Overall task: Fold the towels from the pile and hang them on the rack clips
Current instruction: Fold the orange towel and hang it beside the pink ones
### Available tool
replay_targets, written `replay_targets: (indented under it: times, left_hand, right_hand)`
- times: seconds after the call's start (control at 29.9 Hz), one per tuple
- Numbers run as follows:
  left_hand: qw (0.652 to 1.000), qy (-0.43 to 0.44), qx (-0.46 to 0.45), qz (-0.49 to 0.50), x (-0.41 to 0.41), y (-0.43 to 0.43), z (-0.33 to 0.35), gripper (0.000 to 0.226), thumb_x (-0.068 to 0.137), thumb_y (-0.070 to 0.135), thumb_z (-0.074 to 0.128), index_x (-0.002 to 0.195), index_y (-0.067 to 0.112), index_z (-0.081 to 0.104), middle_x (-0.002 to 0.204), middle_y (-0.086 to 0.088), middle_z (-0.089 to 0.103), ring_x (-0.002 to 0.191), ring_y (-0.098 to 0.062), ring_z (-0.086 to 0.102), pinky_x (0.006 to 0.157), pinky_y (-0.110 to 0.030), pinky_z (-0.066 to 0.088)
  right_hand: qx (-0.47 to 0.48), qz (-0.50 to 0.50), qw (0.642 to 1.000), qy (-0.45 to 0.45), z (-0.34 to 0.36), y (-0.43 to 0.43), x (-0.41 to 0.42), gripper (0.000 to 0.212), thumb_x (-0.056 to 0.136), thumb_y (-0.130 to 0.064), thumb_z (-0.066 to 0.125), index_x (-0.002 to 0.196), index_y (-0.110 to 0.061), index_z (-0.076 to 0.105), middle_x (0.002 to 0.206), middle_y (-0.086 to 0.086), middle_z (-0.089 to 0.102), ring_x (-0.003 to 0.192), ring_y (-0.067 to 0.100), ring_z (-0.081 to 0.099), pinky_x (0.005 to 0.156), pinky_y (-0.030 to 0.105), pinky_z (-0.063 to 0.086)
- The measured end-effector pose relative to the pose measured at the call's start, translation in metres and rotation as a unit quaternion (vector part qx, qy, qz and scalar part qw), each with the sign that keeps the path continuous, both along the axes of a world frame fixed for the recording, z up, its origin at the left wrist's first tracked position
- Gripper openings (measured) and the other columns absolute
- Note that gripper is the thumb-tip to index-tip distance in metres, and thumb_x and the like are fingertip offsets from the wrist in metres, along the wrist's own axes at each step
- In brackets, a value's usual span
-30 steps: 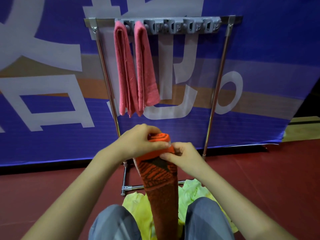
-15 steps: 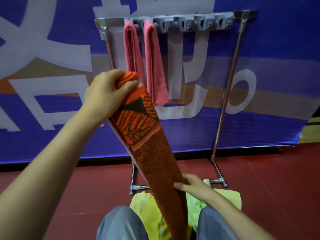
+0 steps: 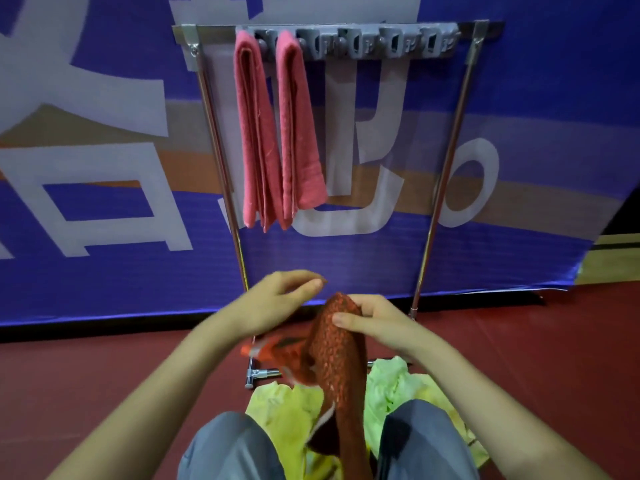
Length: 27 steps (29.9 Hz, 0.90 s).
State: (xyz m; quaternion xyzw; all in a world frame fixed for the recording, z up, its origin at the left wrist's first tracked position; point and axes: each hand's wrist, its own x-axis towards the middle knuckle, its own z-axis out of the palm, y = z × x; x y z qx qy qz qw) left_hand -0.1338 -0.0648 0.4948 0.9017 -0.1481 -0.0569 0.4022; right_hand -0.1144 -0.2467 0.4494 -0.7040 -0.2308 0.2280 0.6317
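In the head view, the right hand (image 3: 372, 322) pinches the top fold of the long orange-and-dark patterned towel (image 3: 341, 372), which hangs between the knees above the yellow-green towel pile (image 3: 388, 379) on the red floor (image 3: 86, 382), its long axis nearly vertical with the folded end upward toward the grey clip bar of the metal rack (image 3: 381, 41). The left hand (image 3: 280, 303) is blurred, open and holds nothing, just beside the towel's loose orange end. I think the fold may slip open, because only one hand keeps it.

The left hand (image 3: 277, 303) was motion-blurred, its grip unreadable. The dark-orange patterned towel (image 3: 341, 362) ran off the near edge between 2 grey-trousered knees (image 3: 228, 448), hiding much of the yellow-green towel pile (image 3: 388, 382).
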Motion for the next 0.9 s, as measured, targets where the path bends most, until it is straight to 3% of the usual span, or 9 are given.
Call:
replay_targets:
  times: [0.13,0.3,0.37,0.44,0.5,0.67,0.77,0.84,0.9]
  left_hand:
    - [0.991,0.014,-0.129,-0.013,-0.002,-0.02,-0.004,0.036,0.093,0.032,0.042,0.098,0.002,0.062,0.095,-0.006,0.063,0.089,-0.01,0.055,0.083,-0.025,0.045]
    - [0.984,0.047,-0.169,-0.015,-0.002,-0.032,0.007,0.048,0.083,0.042,0.042,0.088,-0.004,0.056,0.077,-0.001,0.054,0.072,-0.007,0.051,0.069,-0.018,0.041]
    - [0.982,0.052,-0.181,-0.027,-0.004,-0.032,0.012,0.037,0.086,0.035,0.044,0.074,0.002,0.052,0.064,0.009,0.052,0.058,0.002,0.047,0.058,-0.01,0.039]
    - [0.98,0.043,-0.192,-0.035,-0.005,-0.032,0.015,0.03,0.091,0.024,0.043,0.064,0.011,0.045,0.05,0.014,0.046,0.047,0.004,0.041,0.049,-0.006,0.034]
    - [0.978,0.029,-0.203,-0.036,-0.006,-0.032,0.017,0.029,0.091,0.022,0.044,0.063,0.013,0.044,0.053,0.013,0.043,0.047,0.003,0.04,0.05,-0.008,0.034]
    - [0.978,0.009,-0.209,-0.008,-0.004,-0.024,0.018,0.029,0.09,0.024,0.047,0.062,0.017,0.045,0.056,0.011,0.044,0.05,0.003,0.041,0.053,-0.011,0.036]
    - [0.983,-0.006,-0.184,0.008,-0.002,-0.021,0.013,0.026,0.091,0.029,0.045,0.067,0.019,0.049,0.06,0.013,0.047,0.054,0.005,0.044,0.06,-0.014,0.038]
    - [0.98,0.019,-0.197,-0.012,-0.002,-0.026,0.014,0.026,0.093,0.033,0.038,0.083,0.02,0.059,0.075,0.012,0.059,0.072,0.003,0.055,0.074,-0.016,0.044]
    - [0.968,0.052,-0.245,-0.012,-0.003,-0.035,0.018,0.036,0.093,0.037,0.032,0.092,0.023,0.065,0.082,0.014,0.069,0.083,0.006,0.063,0.074,-0.006,0.046]
  right_hand:
    - [0.006,0.036,0.999,0.005,0.022,-0.001,0.002,0.01,0.079,-0.016,0.061,0.087,-0.017,0.066,0.075,-0.012,0.071,0.077,-0.002,0.063,0.079,0.013,0.049]
    - [0.035,0.04,0.997,0.049,0.032,-0.008,0.001,0.017,0.073,-0.023,0.06,0.087,-0.016,0.066,0.077,-0.009,0.072,0.078,0.002,0.065,0.078,0.015,0.049]
    - [0.052,0.056,0.995,0.072,0.034,-0.009,-0.001,0.021,0.072,-0.025,0.065,0.09,-0.015,0.066,0.078,-0.008,0.073,0.078,0.001,0.066,0.074,0.013,0.049]
    - [0.072,0.067,0.991,0.086,0.033,-0.009,-0.001,0.041,0.062,-0.04,0.078,0.092,-0.016,0.067,0.081,-0.007,0.073,0.079,0.002,0.066,0.071,0.013,0.049]
    - [0.069,0.061,0.991,0.096,0.032,-0.011,-0.002,0.063,0.045,-0.057,0.08,0.091,-0.016,0.068,0.081,-0.006,0.073,0.079,0.003,0.066,0.07,0.014,0.05]
    - [0.034,0.042,0.995,0.082,0.026,-0.017,-0.002,0.068,0.036,-0.066,0.079,0.08,-0.015,0.067,0.072,-0.007,0.072,0.069,0.002,0.065,0.066,0.012,0.049]
    - [0.107,-0.006,0.992,0.065,0.031,-0.016,0.0,0.069,0.037,-0.063,0.08,0.085,-0.014,0.07,0.077,-0.002,0.074,0.073,0.006,0.068,0.068,0.015,0.052]
    - [0.161,-0.029,0.985,0.056,0.037,-0.009,0.001,0.062,0.037,-0.062,0.081,0.079,-0.017,0.073,0.075,-0.001,0.074,0.07,0.007,0.068,0.067,0.016,0.054]
    - [0.21,-0.044,0.975,0.055,0.044,0.0,0.002,0.056,0.036,-0.06,0.081,0.073,-0.019,0.075,0.069,0.0,0.073,0.065,0.006,0.067,0.062,0.017,0.054]
